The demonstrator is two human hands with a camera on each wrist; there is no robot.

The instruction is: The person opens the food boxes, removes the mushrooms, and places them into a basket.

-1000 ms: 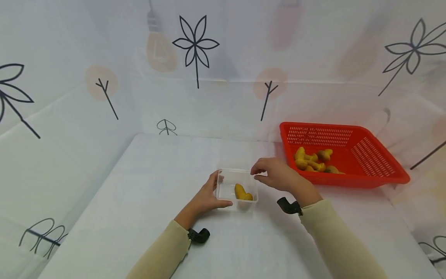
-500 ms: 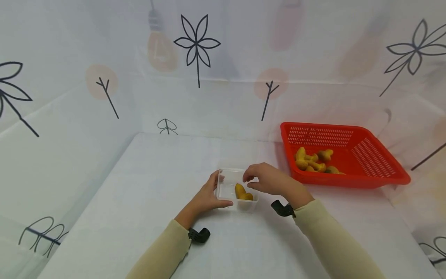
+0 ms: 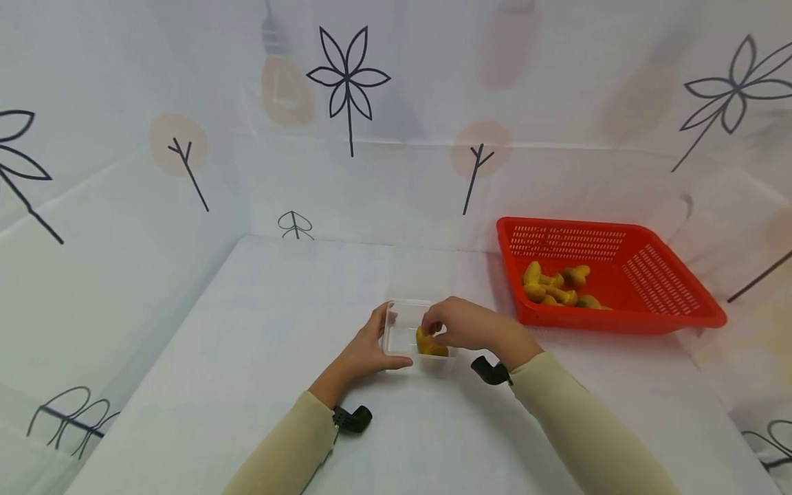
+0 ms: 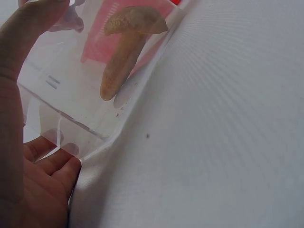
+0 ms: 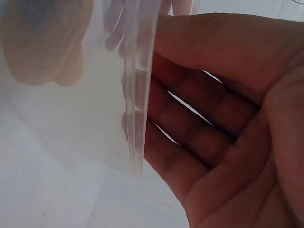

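My left hand (image 3: 365,352) holds a small clear plastic box (image 3: 401,337) at its left side, thumb at the near wall and fingers around the far corner. Inside lies a yellowish-brown mushroom (image 4: 124,54), its cap and stem seen through the wall in the left wrist view. My right hand (image 3: 475,326) reaches over the box's right rim with bent fingers, partly covering the mushroom in the head view. In the right wrist view its fingertips show through the clear wall, apart from the mushroom (image 5: 45,45). Nothing is visible between those fingers.
A red perforated basket (image 3: 656,275) stands at the back right, with several yellow-brown mushrooms (image 3: 557,294) at its left end. White cloth covers the table (image 3: 297,302). Printed white sheets (image 3: 396,185) rise behind and along the sides.
My right hand has moved left and slightly down, from the box's right rim to over the mushroom inside. My left hand and the box have stayed in place.
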